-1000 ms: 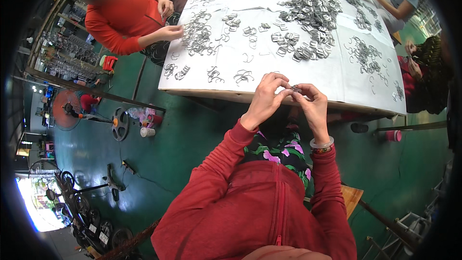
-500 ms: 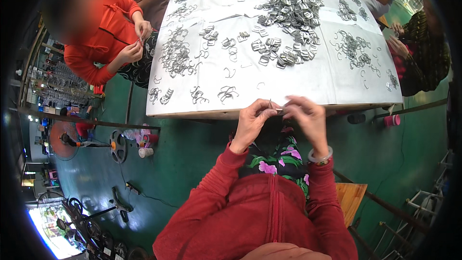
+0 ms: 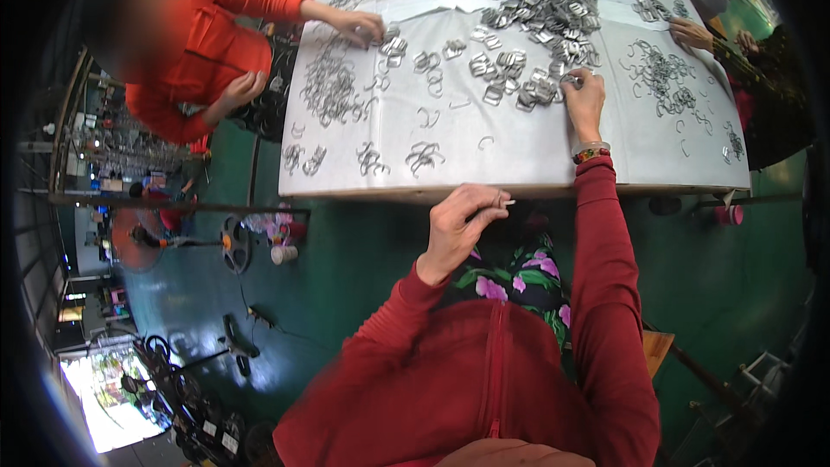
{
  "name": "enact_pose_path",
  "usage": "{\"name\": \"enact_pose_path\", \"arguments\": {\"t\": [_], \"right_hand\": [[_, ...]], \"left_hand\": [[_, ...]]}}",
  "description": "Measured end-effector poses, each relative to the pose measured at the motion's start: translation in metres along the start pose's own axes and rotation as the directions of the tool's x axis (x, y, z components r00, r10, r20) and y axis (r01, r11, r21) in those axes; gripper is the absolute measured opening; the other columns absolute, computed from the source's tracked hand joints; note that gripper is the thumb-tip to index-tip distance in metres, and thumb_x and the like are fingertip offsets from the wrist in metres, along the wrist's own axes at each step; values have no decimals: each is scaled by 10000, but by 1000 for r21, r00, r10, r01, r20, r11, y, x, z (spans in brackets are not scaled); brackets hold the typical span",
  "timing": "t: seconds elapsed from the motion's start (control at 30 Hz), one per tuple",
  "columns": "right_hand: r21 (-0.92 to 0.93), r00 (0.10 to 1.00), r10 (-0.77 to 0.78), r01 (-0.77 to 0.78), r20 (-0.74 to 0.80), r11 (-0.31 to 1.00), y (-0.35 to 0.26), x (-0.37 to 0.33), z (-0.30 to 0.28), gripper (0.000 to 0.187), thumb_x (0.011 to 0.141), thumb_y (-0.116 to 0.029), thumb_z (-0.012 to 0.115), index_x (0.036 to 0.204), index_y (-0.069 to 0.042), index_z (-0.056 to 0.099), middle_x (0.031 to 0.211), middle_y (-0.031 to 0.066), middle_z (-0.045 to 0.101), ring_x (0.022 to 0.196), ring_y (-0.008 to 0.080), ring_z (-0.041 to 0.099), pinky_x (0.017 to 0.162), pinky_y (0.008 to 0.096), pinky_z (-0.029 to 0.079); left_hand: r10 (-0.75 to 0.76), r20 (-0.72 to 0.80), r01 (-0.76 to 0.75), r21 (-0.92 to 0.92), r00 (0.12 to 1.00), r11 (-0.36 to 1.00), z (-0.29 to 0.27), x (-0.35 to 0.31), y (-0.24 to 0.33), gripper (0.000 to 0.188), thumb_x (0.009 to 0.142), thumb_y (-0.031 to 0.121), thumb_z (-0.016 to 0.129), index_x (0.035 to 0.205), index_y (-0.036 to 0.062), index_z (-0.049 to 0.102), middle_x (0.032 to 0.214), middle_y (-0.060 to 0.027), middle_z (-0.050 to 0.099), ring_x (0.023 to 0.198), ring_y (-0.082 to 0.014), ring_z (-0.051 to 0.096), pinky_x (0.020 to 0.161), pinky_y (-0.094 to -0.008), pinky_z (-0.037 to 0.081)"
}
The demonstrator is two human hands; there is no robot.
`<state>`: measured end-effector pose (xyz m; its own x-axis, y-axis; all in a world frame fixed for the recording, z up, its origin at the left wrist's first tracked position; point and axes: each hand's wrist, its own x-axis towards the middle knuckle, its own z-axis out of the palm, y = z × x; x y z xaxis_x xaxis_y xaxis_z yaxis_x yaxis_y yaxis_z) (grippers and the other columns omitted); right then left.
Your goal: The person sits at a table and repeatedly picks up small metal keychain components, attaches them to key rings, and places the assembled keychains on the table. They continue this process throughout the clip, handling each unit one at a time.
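Observation:
My left hand (image 3: 467,223) is just off the table's near edge, thumb and fingers pinched on a small metal piece (image 3: 508,203); most of that piece is hidden. My right hand (image 3: 585,105) reaches over the table to the near right end of a heap of flat grey metal buckles (image 3: 549,4). Its fingertips close on a metal buckle (image 3: 571,80) there, partly covered by the fingers. Left of that hand lies a looser group of buckles (image 3: 510,65). Nearer to me are small clusters of curved wire pieces (image 3: 424,156).
A white sheet (image 3: 519,151) covers the table. Scattered wire pieces lie at left (image 3: 328,95) and right (image 3: 664,78). A co-worker in orange-red (image 3: 216,60) reaches in from the left; another co-worker's hand (image 3: 690,35) touches the right side. A fan (image 3: 138,238) stands at lower left.
My right hand has left my left hand and moved forward to the buckle heap. My left hand stays near the edge, still pinching. The co-worker at left has stretched an arm onto the table.

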<state>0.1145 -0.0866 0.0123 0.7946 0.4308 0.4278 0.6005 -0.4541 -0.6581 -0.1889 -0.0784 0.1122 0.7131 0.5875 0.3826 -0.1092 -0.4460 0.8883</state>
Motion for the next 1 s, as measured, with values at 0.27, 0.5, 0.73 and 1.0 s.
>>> {"name": "enact_pose_path", "arguments": {"t": [0.27,0.5,0.73,1.0], "right_hand": [[632,917,125,-356,380,688,-58,-77,-84,348,780,23,639,1113,-4,541,812,74,633,695,99,565,615,221,447],[593,893,74,-355,445,723,-139,-147,-177,215,781,77,633,989,33,600,883,59,635,796,98,605,697,209,478],[705,920,78,-347,385,618,-142,-152,-178,166,787,84,628,952,73,638,860,103,641,708,130,605,643,229,488],[761,864,256,-503,434,409,-127,-159,-166,166,765,97,628,930,76,636,839,123,634,667,171,603,618,260,503]], "left_hand": [[13,37,-10,-80,999,997,6,-9,8,79,786,-42,634,861,-20,625,846,-93,655,821,-182,649,729,-290,530],[146,162,-150,13,976,989,18,-8,12,115,771,77,682,855,16,633,787,-87,629,728,-230,599,653,-325,479],[111,186,-124,58,976,991,15,-8,13,118,773,78,679,863,18,630,831,-88,633,768,-241,603,690,-336,480],[-36,111,37,-6,993,999,-4,15,-9,311,764,64,687,1060,23,601,1053,-117,651,967,-213,620,819,-306,487]]}}
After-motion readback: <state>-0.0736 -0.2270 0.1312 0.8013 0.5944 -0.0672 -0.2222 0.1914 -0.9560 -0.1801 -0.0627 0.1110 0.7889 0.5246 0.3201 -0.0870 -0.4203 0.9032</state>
